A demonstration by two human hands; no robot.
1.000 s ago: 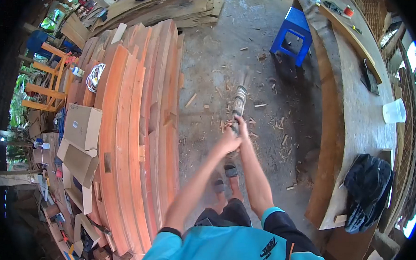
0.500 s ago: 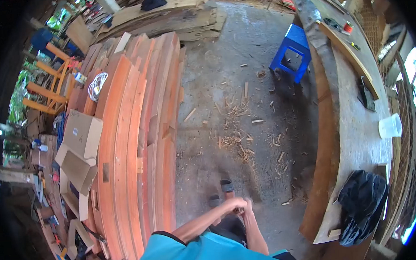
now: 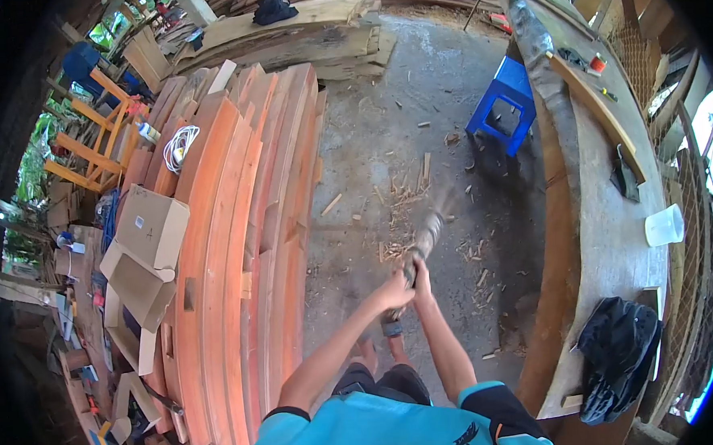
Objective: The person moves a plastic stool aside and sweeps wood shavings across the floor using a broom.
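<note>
Both my hands are wrapped round the handle of a broom, which points forward and down over the floor. My left hand grips it on the left side, and my right hand is pressed close beside it. The broom's bristles, at its far end, are blurred by motion. Wood shavings and chips lie on the grey floor around the bristle end. My feet in sandals stand just below my hands.
Stacked reddish boards fill the left, with a coiled white cable and an open cardboard box. To the right stand a blue stool and a long workbench with a white tub and black cloth.
Both hands, low near my body half a second ago, are now farther forward. The broom has come back into view in front of them, with its bristle end over the shavings.
</note>
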